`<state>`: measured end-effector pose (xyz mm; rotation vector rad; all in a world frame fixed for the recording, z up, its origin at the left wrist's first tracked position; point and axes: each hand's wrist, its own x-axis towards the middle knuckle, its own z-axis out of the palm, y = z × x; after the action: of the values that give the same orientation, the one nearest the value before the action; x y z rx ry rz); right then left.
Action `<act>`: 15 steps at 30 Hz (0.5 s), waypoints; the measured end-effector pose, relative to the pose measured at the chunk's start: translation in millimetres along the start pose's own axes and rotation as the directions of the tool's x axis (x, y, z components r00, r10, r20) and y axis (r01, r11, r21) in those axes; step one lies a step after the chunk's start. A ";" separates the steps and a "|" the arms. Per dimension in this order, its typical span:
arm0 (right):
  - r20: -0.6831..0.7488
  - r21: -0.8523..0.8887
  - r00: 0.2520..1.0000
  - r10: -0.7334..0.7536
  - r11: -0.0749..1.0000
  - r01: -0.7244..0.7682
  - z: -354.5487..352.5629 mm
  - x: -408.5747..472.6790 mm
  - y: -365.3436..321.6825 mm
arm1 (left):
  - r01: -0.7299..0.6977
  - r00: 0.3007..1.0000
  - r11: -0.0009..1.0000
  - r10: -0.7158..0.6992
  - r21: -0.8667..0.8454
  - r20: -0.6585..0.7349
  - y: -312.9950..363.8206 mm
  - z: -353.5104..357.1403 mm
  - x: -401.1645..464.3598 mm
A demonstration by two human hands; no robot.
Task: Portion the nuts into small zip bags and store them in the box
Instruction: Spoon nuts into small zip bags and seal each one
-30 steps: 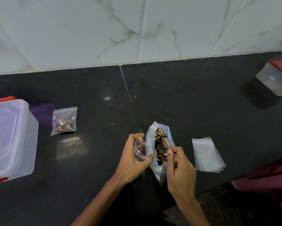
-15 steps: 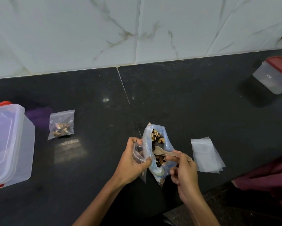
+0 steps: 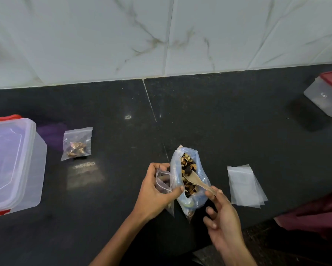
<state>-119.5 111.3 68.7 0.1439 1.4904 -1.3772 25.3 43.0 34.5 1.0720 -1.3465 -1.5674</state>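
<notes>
Box (image 3: 11,162) with its clear lid on sits at the left edge; just right of it I see a filled zip bag (image 3: 77,144) lying flat. Lower centre, my left hand (image 3: 155,192) grips an open small bag (image 3: 163,182) against the big nut bag (image 3: 190,177). My right hand (image 3: 221,217) pinches a wooden spoon (image 3: 196,181) dipped into the nuts. Empty bags (image 3: 244,186) lie further right.

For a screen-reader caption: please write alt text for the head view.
The right hand dips a wooden spoon into a bag of nuts; the left hand holds a small zip bag. On the dark counter lies one filled bag.
</notes>
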 end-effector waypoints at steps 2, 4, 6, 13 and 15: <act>-0.009 -0.008 1.000 -0.022 1.000 0.022 -2.2 -0.1 0.8 | -0.012 1.000 0.999 0.013 0.043 -0.020 2.8 0.5 -3.5; -0.017 -0.021 0.999 -0.040 0.999 0.039 -3.3 -1.2 1.3 | -0.028 0.998 0.998 0.031 0.059 -0.052 3.2 -0.2 -6.1; -0.018 -0.026 0.999 -0.051 0.998 0.050 -3.9 -3.7 1.3 | -0.052 0.995 0.996 0.057 0.067 -0.082 3.1 -1.3 -7.9; 0.074 -0.012 0.983 -0.170 0.985 0.171 -1.6 -28.9 -13.8 | -0.113 0.985 0.986 0.127 0.121 -0.118 1.5 -7.6 -8.8; 0.143 -0.035 0.966 -0.215 0.974 0.222 3.7 -41.1 -18.7 | -0.133 0.982 0.979 0.152 0.157 -0.112 0.7 -7.3 -8.1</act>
<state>-112.0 124.0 111.5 -0.1507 1.4551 -1.4912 34.9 48.1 35.4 1.1172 -1.4405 -1.2917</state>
